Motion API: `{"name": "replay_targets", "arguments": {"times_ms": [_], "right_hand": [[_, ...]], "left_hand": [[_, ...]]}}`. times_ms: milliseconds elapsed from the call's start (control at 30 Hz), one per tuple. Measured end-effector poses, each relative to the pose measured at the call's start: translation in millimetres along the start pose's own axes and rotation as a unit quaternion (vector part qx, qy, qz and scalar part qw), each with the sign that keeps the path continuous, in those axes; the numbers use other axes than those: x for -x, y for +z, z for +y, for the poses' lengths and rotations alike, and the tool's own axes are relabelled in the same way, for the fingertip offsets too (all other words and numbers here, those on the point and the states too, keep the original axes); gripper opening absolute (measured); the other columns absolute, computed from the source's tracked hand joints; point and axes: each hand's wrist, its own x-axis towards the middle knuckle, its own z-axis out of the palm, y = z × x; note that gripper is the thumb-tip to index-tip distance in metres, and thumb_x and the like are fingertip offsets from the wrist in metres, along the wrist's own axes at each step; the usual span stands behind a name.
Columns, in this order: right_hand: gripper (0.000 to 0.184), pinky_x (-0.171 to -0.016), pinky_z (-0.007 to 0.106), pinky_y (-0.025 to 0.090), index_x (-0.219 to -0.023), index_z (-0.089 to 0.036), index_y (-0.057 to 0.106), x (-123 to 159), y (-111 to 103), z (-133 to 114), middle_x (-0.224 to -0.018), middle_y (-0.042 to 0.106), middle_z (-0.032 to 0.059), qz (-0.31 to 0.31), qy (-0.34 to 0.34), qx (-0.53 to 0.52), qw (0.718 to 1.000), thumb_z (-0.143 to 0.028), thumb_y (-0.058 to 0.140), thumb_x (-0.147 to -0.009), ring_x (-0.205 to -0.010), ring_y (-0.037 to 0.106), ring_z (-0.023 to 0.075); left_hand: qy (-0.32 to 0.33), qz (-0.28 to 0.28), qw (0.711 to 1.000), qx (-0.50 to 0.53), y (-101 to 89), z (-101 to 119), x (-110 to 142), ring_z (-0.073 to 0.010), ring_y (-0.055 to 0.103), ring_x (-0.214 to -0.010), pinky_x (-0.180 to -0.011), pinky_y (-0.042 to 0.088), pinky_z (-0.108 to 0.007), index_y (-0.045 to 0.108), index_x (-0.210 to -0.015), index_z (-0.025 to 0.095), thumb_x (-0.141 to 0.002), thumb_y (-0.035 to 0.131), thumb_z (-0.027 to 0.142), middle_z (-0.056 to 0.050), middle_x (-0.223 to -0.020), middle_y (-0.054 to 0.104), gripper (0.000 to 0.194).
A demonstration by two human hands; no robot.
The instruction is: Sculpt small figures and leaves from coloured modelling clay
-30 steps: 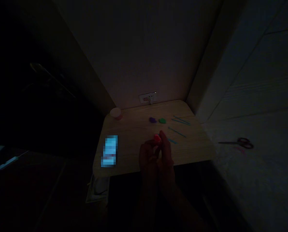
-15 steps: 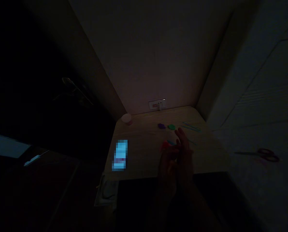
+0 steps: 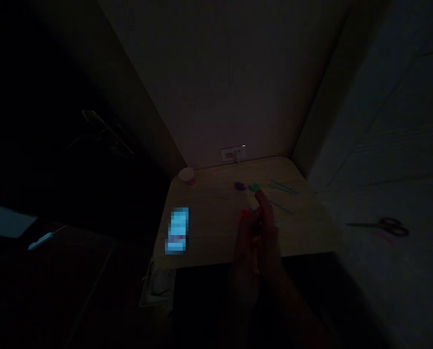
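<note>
In dim light, my left hand (image 3: 246, 245) and my right hand (image 3: 269, 242) are pressed palm to palm over the near right part of the wooden table. Their fingers point away from me, held close together. A small orange-yellow patch (image 3: 255, 242) shows in the gap between the palms; too little is visible to name it. Just beyond my left fingers lies a red lump (image 3: 245, 213), partly covered by the hand. A purple lump (image 3: 240, 186) and a green lump (image 3: 254, 187) sit farther back, apart from both hands. Thin blue sticks (image 3: 281, 206) lie to the right.
A lit phone (image 3: 177, 230) lies on the left of the table (image 3: 209, 218), with a pale cup (image 3: 187, 176) behind it. Scissors (image 3: 383, 225) rest on a pale surface at the right. A wall socket (image 3: 233, 153) is above the back edge.
My hands have come closer together, the right fingers lining up against the left. The view has shifted slightly, while the lumps, sticks and phone keep their places on the table.
</note>
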Motion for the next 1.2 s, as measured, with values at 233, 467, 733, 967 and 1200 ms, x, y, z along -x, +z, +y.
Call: {"name": "replay_targets", "arguments": {"times_ms": [233, 467, 733, 967, 1200], "right_hand": [[0.066, -0.133, 0.057, 0.019, -0.166, -0.036, 0.032, 17.2, 9.8, -7.2, -0.177, 0.022, 0.0013, -0.109, -0.022, -0.034, 0.993, -0.052, 0.050, -0.104, -0.164, 0.017, 0.0305], [0.077, -0.131, 0.064, 0.013, -0.169, -0.032, 0.022, 38.2, 5.3, -34.1, -0.178, 0.015, 0.0031, -0.167, -0.031, -0.054, 0.984, -0.067, 0.040, -0.103, -0.164, 0.012, 0.0337], [0.084, -0.130, 0.069, 0.016, -0.168, -0.037, 0.027, 39.7, 71.9, -18.1, -0.176, 0.023, 0.0009, -0.062, 0.058, -0.012, 0.996, -0.062, 0.063, -0.095, -0.164, 0.000, 0.0366], [0.073, -0.121, 0.069, 0.039, -0.161, -0.045, 0.042, 50.7, 50.2, 1.7, -0.165, 0.047, -0.0002, -0.117, 0.031, 0.003, 0.993, -0.071, 0.054, -0.094, -0.161, 0.022, 0.0389], [0.080, -0.128, 0.071, 0.020, -0.166, -0.040, 0.032, 22.7, 63.4, -27.5, -0.170, 0.038, 0.0014, -0.084, 0.036, 0.040, 0.995, -0.070, 0.056, -0.095, -0.164, 0.012, 0.0378]], "left_hand": [[0.021, 0.050, 0.997, 0.047, 3.0, 10.5, 2.3, -0.0347, 0.026, -0.161, -0.131, 0.026, -0.047, 0.060, -0.147, 0.027, -0.090, 0.053, 0.077, -0.009, -0.165, 0.046, 0.076], [0.032, 0.089, 0.992, 0.078, -4.6, 11.9, 0.8, -0.0316, 0.024, -0.162, -0.131, 0.025, -0.048, 0.058, -0.148, 0.037, -0.097, 0.038, 0.074, -0.001, -0.168, 0.041, 0.066], [0.067, 0.075, 0.992, 0.076, -8.7, 25.8, -17.7, -0.0337, 0.030, -0.160, -0.132, 0.022, -0.048, 0.061, -0.146, 0.030, -0.093, 0.045, 0.080, -0.010, -0.164, 0.046, 0.074], [0.099, 0.090, 0.990, 0.052, -37.8, 28.2, -44.3, -0.0398, 0.035, -0.156, -0.128, 0.025, -0.055, 0.068, -0.135, 0.022, -0.078, 0.060, 0.087, -0.018, -0.158, 0.052, 0.086], [0.065, 0.105, 0.992, 0.007, -13.7, 30.5, -44.4, -0.0309, 0.057, -0.137, -0.112, 0.050, -0.047, 0.066, -0.132, 0.026, -0.097, 0.064, 0.055, -0.012, -0.147, 0.061, 0.045]]}}
